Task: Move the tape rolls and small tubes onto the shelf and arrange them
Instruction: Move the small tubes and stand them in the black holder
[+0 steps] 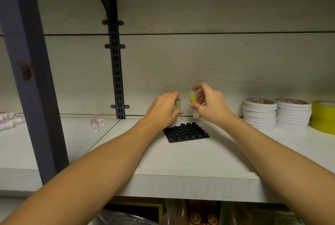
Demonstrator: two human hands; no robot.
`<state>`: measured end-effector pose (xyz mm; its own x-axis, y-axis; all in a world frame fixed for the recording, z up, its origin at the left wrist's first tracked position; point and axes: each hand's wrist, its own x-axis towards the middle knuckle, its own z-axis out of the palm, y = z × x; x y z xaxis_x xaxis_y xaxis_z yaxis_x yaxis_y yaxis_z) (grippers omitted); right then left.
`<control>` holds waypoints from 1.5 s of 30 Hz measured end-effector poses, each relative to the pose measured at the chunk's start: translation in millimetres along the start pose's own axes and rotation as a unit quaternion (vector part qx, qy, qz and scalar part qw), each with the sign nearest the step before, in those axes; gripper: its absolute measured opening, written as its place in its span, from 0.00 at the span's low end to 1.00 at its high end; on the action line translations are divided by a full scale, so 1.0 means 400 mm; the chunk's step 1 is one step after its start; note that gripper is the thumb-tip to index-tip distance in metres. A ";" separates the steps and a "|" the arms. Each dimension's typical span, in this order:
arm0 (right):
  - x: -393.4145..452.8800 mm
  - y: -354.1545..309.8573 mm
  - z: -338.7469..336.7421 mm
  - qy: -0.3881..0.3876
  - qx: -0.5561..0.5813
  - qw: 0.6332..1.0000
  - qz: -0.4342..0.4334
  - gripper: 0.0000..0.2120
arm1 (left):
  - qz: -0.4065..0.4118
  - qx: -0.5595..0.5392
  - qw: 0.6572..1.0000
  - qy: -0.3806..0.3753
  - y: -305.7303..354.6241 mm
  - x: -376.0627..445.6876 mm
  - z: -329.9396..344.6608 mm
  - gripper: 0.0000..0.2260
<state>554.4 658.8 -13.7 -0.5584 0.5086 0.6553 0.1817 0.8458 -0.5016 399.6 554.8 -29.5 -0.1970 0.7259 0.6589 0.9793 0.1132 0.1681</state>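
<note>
- Left hand (pixel 164 108): fingers curled round a green tube (pixel 178 110), held upright over the rear left corner of the black tray (pixel 186 132); whether the tube base sits in a socket cannot be told.
- Right hand (pixel 210 102): thumb and fingertips pinch a yellow tube (pixel 192 99), upright, above the tray's rear edge, apart from the tray.
- The black tray lies on the white shelf (pixel 181 161); its visible round sockets hold nothing.
- Two stacks of white tape rolls (pixel 260 114) stand on the shelf to the right, touching each other; a yellow tape roll (pixel 323 116) beside them is cut off by the frame edge.
- Pink-and-white tubes (pixel 96 123) lie loose on the shelf to the left; their labels are blurred.
- Items below the shelf are dark and hard to make out.
</note>
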 end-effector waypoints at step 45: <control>0.007 0.001 0.086 -0.068 -0.018 0.997 0.017 0.16 | -0.031 -0.010 0.998 0.050 -0.098 0.005 -0.039 0.16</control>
<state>525.1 655.1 -31.5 -0.6561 0.5129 0.5536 0.2296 0.8345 -0.5009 360.3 541.2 -23.3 -0.2613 0.6460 0.7173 0.9643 0.1410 0.2244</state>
